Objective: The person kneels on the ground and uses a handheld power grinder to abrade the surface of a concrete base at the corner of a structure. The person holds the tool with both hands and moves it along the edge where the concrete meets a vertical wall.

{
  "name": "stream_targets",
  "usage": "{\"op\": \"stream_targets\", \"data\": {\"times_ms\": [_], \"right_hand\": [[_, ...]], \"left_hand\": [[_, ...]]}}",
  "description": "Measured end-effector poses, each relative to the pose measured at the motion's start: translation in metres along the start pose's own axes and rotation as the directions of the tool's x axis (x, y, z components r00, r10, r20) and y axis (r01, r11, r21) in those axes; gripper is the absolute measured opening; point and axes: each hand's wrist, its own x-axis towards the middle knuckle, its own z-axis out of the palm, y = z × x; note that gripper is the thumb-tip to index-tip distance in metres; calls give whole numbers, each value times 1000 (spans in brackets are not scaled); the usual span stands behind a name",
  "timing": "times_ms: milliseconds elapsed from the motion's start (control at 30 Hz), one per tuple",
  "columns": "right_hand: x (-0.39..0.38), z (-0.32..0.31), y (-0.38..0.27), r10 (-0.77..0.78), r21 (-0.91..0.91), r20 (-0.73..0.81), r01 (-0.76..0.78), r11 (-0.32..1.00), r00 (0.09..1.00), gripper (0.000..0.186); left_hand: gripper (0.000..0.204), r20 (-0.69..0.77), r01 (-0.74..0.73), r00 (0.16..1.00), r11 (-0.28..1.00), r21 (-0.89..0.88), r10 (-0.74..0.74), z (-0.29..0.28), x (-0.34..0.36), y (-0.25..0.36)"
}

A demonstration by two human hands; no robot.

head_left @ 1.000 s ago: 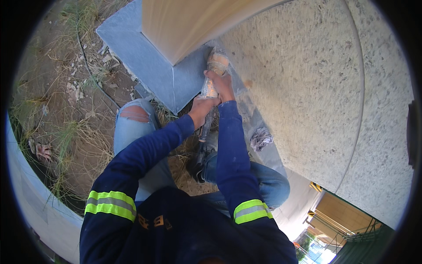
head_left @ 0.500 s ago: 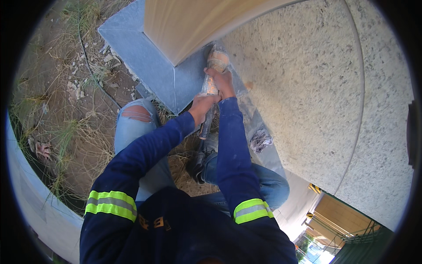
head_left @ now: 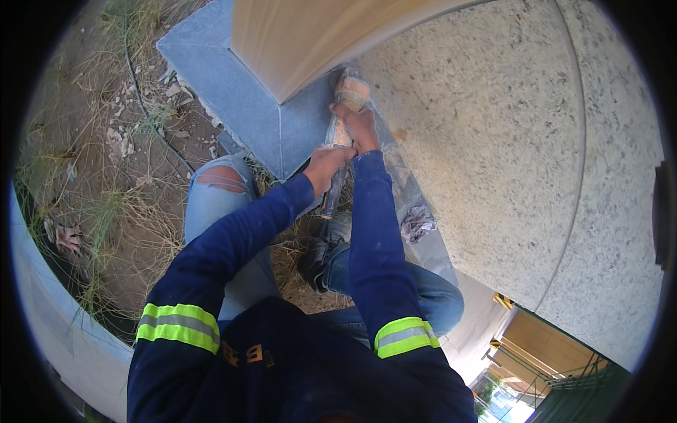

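A long, dusty orange-and-grey power tool, apparently an angle grinder (head_left: 339, 132), lies in both my hands. Its wide head (head_left: 352, 90) points away from me, against the grey stone base in the corner by the speckled wall. My left hand (head_left: 326, 166) is wrapped round the rear of the body, whose dark tail end sticks out below it toward my shoe. Farther forward, my right hand (head_left: 358, 128) grips the body just behind the head. Whatever is fitted under the head is hidden.
Grey stone slabs (head_left: 247, 99) surround the foot of a beige pillar (head_left: 310, 42). To the right rises a speckled wall (head_left: 508, 141). A crumpled plastic wad (head_left: 418, 224) lies on the ledge. Dry grass, rubble and a dark hose (head_left: 147, 116) cover the soil at left.
The angle grinder and both hands have shifted very slightly away from me and to the right. Both hands keep their hold.
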Motion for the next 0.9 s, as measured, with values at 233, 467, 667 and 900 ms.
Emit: {"op": "stream_targets", "data": {"times_ms": [233, 467, 667, 900], "right_hand": [[-3, -5, 7, -30, -21, -20, 29, 999, 999, 43], [6, 2, 1, -11, 11, -15, 11, 1000, 1000, 42], [-5, 0, 2, -29, -13, -19, 29, 999, 999, 42], [3, 3, -3, 22, 1, -15, -22, 1000, 1000, 44]], "left_hand": [[22, -19, 34, 999, 999, -9, -34, 4, -11, 0], [22, -23, 36, 999, 999, -23, -36, 5, -4, 9], [20, -45, 36, 998, 998, 48, -34, 2, -11, 5], [20, 2, 26, 1000, 1000, -6, -26, 1, -3, 10]]}}
